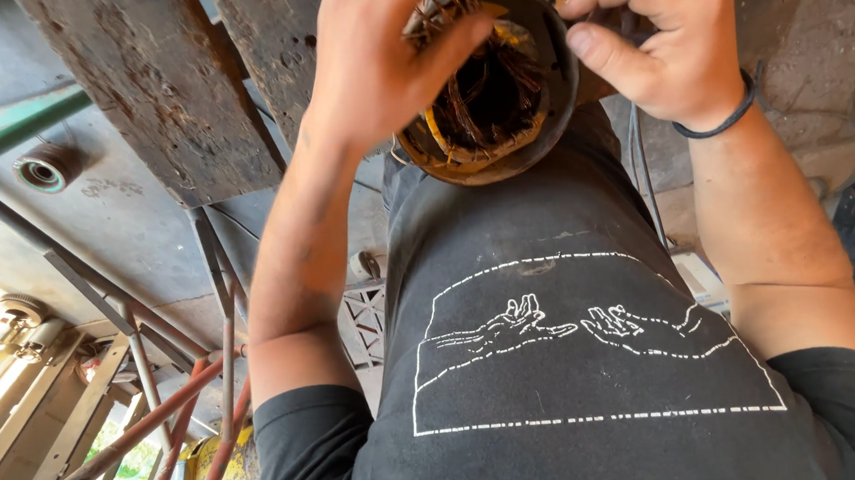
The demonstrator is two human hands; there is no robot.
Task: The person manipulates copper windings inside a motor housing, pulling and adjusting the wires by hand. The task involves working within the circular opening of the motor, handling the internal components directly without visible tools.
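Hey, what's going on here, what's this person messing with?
A person in a dark printed T-shirt is working on a round motor stator packed with copper wire windings, propped against their body. The left hand has its fingers over the windings, and the right hand pinches at the rim. Weathered wooden planks lie beside it.

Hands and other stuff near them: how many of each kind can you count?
Hands: 2, left hand and right hand
Round motor stator with copper windings: 1
Black wristband: 1
Wooden planks: 2
Total: 6
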